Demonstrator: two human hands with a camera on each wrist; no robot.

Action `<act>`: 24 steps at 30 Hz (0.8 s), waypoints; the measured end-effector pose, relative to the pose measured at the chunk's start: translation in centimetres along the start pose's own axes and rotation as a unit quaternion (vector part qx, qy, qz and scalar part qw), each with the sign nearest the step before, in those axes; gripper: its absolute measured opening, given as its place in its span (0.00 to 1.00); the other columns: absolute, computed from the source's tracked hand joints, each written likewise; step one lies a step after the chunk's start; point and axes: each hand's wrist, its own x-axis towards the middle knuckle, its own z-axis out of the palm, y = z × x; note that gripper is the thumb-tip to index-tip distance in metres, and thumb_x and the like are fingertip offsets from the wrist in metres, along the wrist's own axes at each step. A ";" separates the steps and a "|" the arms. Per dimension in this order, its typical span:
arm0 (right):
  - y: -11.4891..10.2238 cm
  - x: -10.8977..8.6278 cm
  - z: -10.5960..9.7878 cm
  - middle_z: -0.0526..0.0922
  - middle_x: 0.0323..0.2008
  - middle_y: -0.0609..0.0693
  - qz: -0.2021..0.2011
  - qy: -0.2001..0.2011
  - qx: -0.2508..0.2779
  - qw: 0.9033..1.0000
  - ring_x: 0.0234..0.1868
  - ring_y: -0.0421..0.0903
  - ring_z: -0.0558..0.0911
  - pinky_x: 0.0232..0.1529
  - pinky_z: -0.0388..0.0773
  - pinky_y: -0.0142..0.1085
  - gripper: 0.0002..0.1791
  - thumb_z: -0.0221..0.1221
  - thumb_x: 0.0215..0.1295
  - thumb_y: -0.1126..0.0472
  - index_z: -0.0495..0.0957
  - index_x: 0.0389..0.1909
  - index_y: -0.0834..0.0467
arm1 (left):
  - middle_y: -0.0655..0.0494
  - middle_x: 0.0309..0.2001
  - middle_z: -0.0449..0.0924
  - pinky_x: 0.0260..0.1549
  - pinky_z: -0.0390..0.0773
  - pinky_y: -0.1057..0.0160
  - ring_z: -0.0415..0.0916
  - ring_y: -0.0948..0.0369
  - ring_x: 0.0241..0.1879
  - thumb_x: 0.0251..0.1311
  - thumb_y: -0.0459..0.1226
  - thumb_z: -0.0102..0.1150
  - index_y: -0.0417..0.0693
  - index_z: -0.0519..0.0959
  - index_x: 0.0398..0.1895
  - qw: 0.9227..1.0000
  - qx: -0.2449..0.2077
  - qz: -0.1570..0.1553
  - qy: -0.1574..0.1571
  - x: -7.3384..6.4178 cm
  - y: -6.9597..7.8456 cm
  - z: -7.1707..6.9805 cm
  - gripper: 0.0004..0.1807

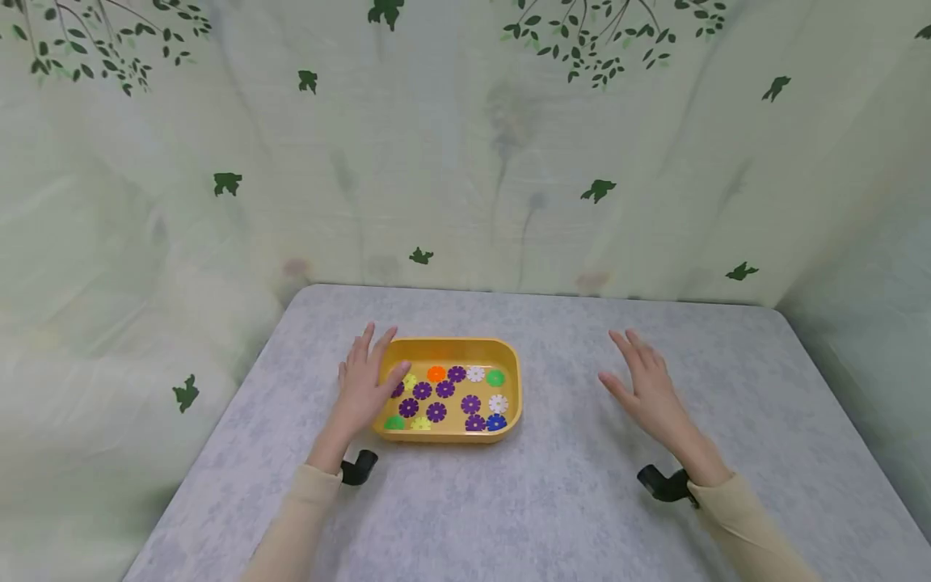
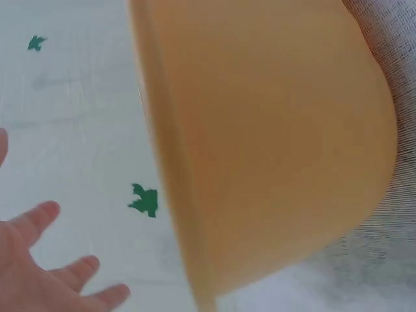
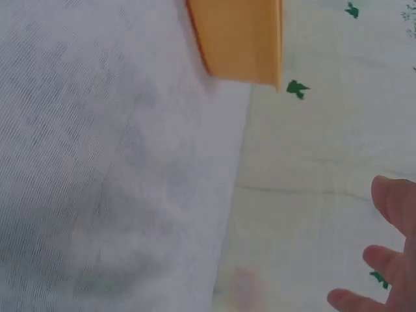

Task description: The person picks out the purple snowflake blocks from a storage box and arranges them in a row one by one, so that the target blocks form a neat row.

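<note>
A yellow tray [image 1: 448,437] stands on the table with several flower-shaped pieces in it, most of them purple [image 1: 436,412]; others are white [image 1: 498,404], green [image 1: 495,377], yellow, orange [image 1: 436,373] and blue [image 1: 496,422]. Over the tray's left end, my left hand [image 1: 361,390] is spread, its thumb overlapping the rim in the head view. The left wrist view is largely filled by the tray's outer wall [image 2: 279,143], fingers apart from it at lower left. Well right of the tray, my right hand [image 1: 652,396] hovers with fingers extended and holds nothing.
The grey table [image 1: 553,501] has rounded far corners. Behind it hangs a pale curtain [image 1: 451,145] with green leaf and bird shapes, continuing along both sides. A black wrist camera [image 1: 360,468] juts from the left wrist and another [image 1: 663,483] from the right.
</note>
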 end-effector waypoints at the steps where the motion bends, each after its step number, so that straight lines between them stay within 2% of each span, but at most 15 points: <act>1: -0.3 0.3 0.1 0.49 0.72 0.64 -0.007 -0.005 0.034 0.999 0.69 0.68 0.50 0.61 0.50 0.68 0.38 0.55 0.70 0.51 0.50 0.74 0.56 | 0.44 0.75 0.36 0.61 0.37 0.29 0.32 0.40 0.72 0.69 0.51 0.48 0.54 0.53 0.75 0.999 -0.034 0.006 0.004 0.0 -0.3 -0.2 0.35; 4: -1.4 1.1 0.5 0.53 0.72 0.61 -0.011 -0.027 0.132 0.991 0.68 0.64 0.57 0.61 0.58 0.62 0.36 0.54 0.71 0.53 0.51 0.74 0.55 | 0.43 0.75 0.42 0.63 0.44 0.33 0.39 0.43 0.72 0.72 0.44 0.47 0.50 0.56 0.74 0.991 -0.133 0.012 0.021 0.1 -1.4 -0.5 0.30; 7: -2.6 2.0 1.1 0.56 0.71 0.58 0.004 -0.055 0.218 0.974 0.65 0.61 0.64 0.58 0.66 0.58 0.34 0.52 0.72 0.53 0.52 0.74 0.52 | 0.43 0.74 0.47 0.66 0.47 0.39 0.43 0.46 0.72 0.73 0.40 0.45 0.46 0.58 0.73 0.975 -0.222 -0.009 0.031 0.0 -2.4 -0.6 0.27; 11: -4.3 3.3 2.1 0.61 0.68 0.59 0.032 -0.100 0.317 0.943 0.63 0.60 0.68 0.58 0.69 0.56 0.31 0.52 0.72 0.54 0.55 0.72 0.53 | 0.47 0.74 0.50 0.67 0.50 0.46 0.45 0.49 0.72 0.74 0.44 0.42 0.48 0.57 0.73 0.950 -0.307 -0.056 0.019 -0.2 -3.8 -0.3 0.28; 13: -5.1 3.9 2.8 0.62 0.67 0.59 0.041 -0.122 0.355 0.926 0.61 0.60 0.70 0.57 0.70 0.55 0.29 0.52 0.73 0.55 0.56 0.71 0.54 | 0.50 0.74 0.50 0.68 0.51 0.48 0.47 0.50 0.71 0.74 0.46 0.41 0.49 0.56 0.74 0.940 -0.334 -0.073 0.006 -0.3 -4.4 0.1 0.28; 15: -5.9 4.6 3.6 0.63 0.66 0.61 0.043 -0.144 0.390 0.909 0.60 0.62 0.71 0.57 0.71 0.54 0.28 0.51 0.73 0.56 0.56 0.71 0.54 | 0.50 0.74 0.51 0.68 0.51 0.51 0.48 0.51 0.71 0.74 0.46 0.40 0.48 0.55 0.74 0.928 -0.364 -0.081 -0.004 -0.3 -5.1 0.5 0.29; 21: -8.2 6.2 6.0 0.62 0.67 0.63 0.056 -0.214 0.471 0.854 0.61 0.66 0.68 0.60 0.67 0.56 0.27 0.46 0.75 0.58 0.55 0.71 0.58 | 0.53 0.74 0.50 0.68 0.51 0.55 0.47 0.55 0.72 0.75 0.45 0.40 0.48 0.55 0.74 0.883 -0.456 -0.104 -0.027 -0.4 -6.6 1.8 0.28; 24: -9.2 6.8 7.1 0.61 0.68 0.63 0.068 -0.247 0.488 0.834 0.62 0.65 0.68 0.61 0.66 0.54 0.28 0.45 0.75 0.57 0.53 0.72 0.60 | 0.53 0.74 0.50 0.68 0.50 0.55 0.47 0.56 0.72 0.75 0.44 0.40 0.48 0.56 0.74 0.872 -0.478 -0.100 -0.025 -0.6 -6.9 2.3 0.28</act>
